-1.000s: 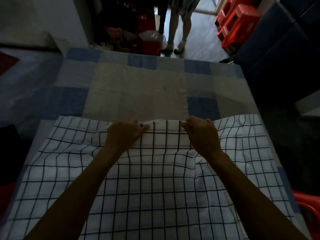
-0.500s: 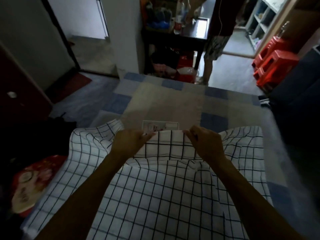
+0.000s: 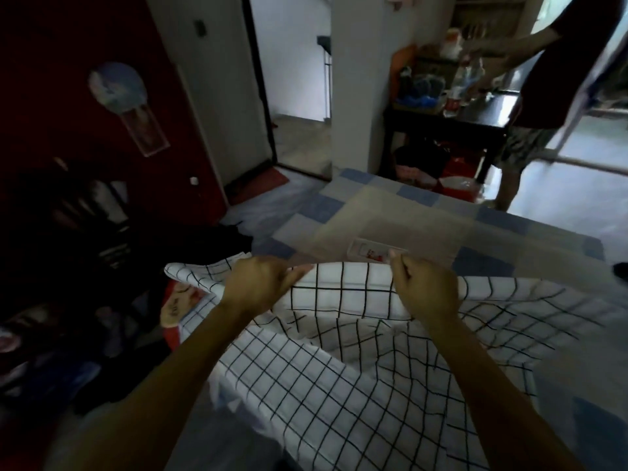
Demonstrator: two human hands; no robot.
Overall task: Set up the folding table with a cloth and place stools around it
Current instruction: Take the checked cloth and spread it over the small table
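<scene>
A white cloth with a black grid (image 3: 339, 379) lies rumpled over the near half of the folding table (image 3: 407, 215), whose top is beige with blue and grey squares. My left hand (image 3: 258, 283) and my right hand (image 3: 424, 294) each pinch the cloth's far edge, which is lifted off the tabletop between them. A small printed label (image 3: 368, 251) shows on the tabletop just beyond the raised edge. No stool can be made out for certain.
A person (image 3: 543, 96) stands at the far right beside a dark side table (image 3: 475, 117) loaded with bottles. A white pillar (image 3: 360, 79) and an open doorway (image 3: 292, 62) lie behind. Dark clutter and a red door (image 3: 85, 96) fill the left.
Both hands have lifted the cloth's far edge higher off the table. My view has tilted up and left, so the red stools at the right are out of sight.
</scene>
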